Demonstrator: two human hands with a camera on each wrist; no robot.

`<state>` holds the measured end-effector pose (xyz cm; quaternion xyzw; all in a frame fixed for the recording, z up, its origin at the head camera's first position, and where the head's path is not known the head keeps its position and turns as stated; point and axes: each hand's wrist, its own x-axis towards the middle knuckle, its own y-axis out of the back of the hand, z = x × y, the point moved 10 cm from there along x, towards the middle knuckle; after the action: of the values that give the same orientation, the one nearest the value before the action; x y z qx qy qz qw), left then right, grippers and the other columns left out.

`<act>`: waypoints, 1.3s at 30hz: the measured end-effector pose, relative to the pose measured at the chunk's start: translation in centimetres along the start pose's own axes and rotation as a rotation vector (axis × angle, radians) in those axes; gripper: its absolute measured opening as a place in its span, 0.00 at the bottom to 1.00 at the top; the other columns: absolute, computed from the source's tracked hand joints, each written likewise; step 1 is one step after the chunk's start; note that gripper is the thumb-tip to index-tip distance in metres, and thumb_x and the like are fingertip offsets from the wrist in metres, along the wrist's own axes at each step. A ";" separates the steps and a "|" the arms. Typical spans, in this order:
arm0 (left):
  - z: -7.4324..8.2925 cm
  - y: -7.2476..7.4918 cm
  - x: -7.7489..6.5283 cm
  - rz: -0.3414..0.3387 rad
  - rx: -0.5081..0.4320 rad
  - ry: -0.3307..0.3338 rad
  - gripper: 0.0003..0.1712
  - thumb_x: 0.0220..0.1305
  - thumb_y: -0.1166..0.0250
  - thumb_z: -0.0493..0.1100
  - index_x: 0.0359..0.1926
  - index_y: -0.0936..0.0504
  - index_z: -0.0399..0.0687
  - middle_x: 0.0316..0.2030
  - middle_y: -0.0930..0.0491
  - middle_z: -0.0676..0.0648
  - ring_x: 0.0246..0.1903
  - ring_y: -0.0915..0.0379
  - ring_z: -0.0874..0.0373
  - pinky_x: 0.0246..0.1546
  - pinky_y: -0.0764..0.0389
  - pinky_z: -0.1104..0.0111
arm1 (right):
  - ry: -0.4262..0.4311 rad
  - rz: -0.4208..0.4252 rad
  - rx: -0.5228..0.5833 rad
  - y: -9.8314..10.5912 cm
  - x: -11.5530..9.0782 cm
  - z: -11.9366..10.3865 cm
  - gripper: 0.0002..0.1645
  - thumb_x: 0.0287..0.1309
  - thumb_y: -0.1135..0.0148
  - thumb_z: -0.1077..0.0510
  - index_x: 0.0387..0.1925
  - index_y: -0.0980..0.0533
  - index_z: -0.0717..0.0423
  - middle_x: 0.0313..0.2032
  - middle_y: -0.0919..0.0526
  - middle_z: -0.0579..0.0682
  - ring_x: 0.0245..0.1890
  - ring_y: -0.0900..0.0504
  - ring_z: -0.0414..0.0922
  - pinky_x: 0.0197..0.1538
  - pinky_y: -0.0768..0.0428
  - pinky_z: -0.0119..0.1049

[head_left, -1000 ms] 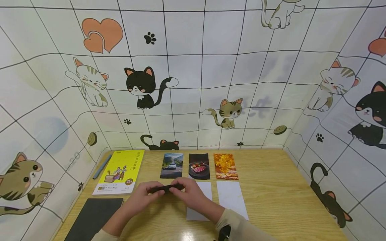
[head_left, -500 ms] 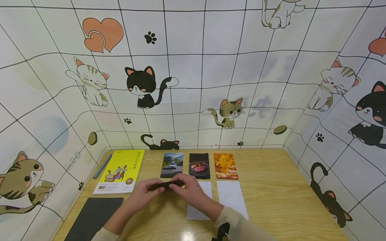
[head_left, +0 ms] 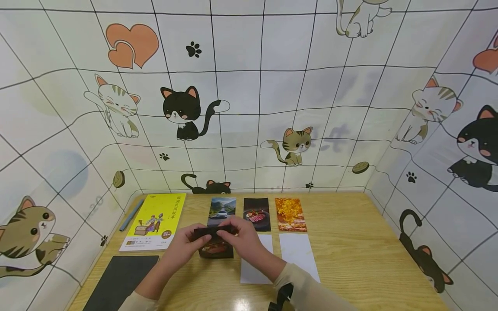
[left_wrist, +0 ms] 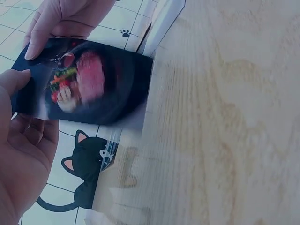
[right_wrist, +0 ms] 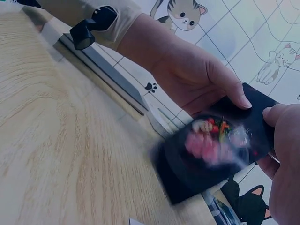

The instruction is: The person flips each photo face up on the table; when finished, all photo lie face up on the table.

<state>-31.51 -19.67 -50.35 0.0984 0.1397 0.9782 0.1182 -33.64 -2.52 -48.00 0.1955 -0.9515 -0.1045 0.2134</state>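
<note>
Both hands hold one photo card (head_left: 215, 251) above the near side of the table, left of the white cards. It pictures sliced meat and vegetables on a dark plate or pan. In the head view my left hand (head_left: 179, 250) pinches its upper left part, and my right hand (head_left: 249, 244) pinches its upper right part. The thumbs lie on the picture side, close to one edge, as the left wrist view of the card (left_wrist: 89, 82) shows. The card (right_wrist: 211, 145) is partly blurred in the right wrist view. Fingers behind it are mostly hidden.
Along the back lie a car-and-road photo (head_left: 221, 209), a similar food photo (head_left: 256, 214) and an autumn-leaf photo (head_left: 291, 214). Two white cards, the right one (head_left: 298, 257) fully visible, lie before them. Left are a yellow book (head_left: 159, 216), a blue-grey stick (head_left: 131, 216) and a dark flat folder or notebook (head_left: 120, 280).
Earlier the held card appeared nearly edge-on, as a thin dark strip. It has tilted so its picture faces the head camera, and both hands have risen slightly.
</note>
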 end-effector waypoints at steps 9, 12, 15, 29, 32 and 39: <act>-1.4 0.0 -0.1 0.012 -0.063 0.106 0.17 0.79 0.29 0.42 0.59 0.14 0.34 0.53 0.11 0.38 0.49 0.14 0.53 0.50 0.13 0.67 | -0.033 0.026 0.019 0.4 0.1 0.2 0.06 0.73 0.25 0.57 0.48 0.11 0.48 0.46 0.11 0.44 0.35 0.17 0.40 0.39 0.18 0.32; -1.7 -0.1 -0.2 0.023 -0.064 0.117 0.18 0.78 0.28 0.42 0.60 0.14 0.34 0.53 0.10 0.39 0.49 0.14 0.54 0.49 0.13 0.67 | -0.048 0.042 0.022 0.6 0.1 0.4 0.06 0.73 0.25 0.57 0.48 0.11 0.46 0.45 0.11 0.43 0.33 0.18 0.40 0.38 0.19 0.32; -1.8 -0.2 -0.2 0.027 -0.053 0.117 0.18 0.77 0.27 0.42 0.60 0.14 0.35 0.52 0.09 0.41 0.48 0.14 0.54 0.49 0.13 0.67 | -0.052 0.055 0.020 0.9 0.3 0.5 0.06 0.72 0.24 0.56 0.48 0.11 0.44 0.45 0.11 0.42 0.31 0.20 0.40 0.36 0.20 0.32; -2.0 -1.4 -0.7 -0.045 -0.124 0.167 0.25 0.79 0.29 0.43 0.69 0.19 0.33 0.62 0.14 0.38 0.59 0.16 0.52 0.56 0.16 0.69 | -0.086 0.085 -0.023 1.3 0.6 1.2 0.06 0.72 0.24 0.56 0.48 0.11 0.46 0.43 0.11 0.42 0.31 0.20 0.40 0.35 0.19 0.32; -2.4 -1.5 -0.9 -0.047 -0.133 0.185 0.26 0.79 0.28 0.43 0.69 0.19 0.34 0.63 0.13 0.39 0.60 0.17 0.53 0.56 0.17 0.71 | -0.096 0.086 -0.009 1.2 0.6 1.4 0.07 0.72 0.24 0.56 0.48 0.12 0.46 0.44 0.11 0.42 0.34 0.17 0.39 0.37 0.18 0.32; -4.0 -1.5 -1.4 -0.039 -0.137 0.250 0.29 0.77 0.26 0.45 0.70 0.20 0.35 0.61 0.13 0.40 0.57 0.17 0.51 0.54 0.16 0.68 | -0.121 0.094 0.008 1.2 0.6 2.2 0.09 0.72 0.24 0.58 0.51 0.12 0.46 0.44 0.11 0.44 0.37 0.19 0.40 0.40 0.20 0.35</act>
<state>-30.80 -19.63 -54.75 -0.0352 0.0879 0.9876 0.1254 -35.51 -1.46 -49.41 0.1445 -0.9712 -0.1023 0.1595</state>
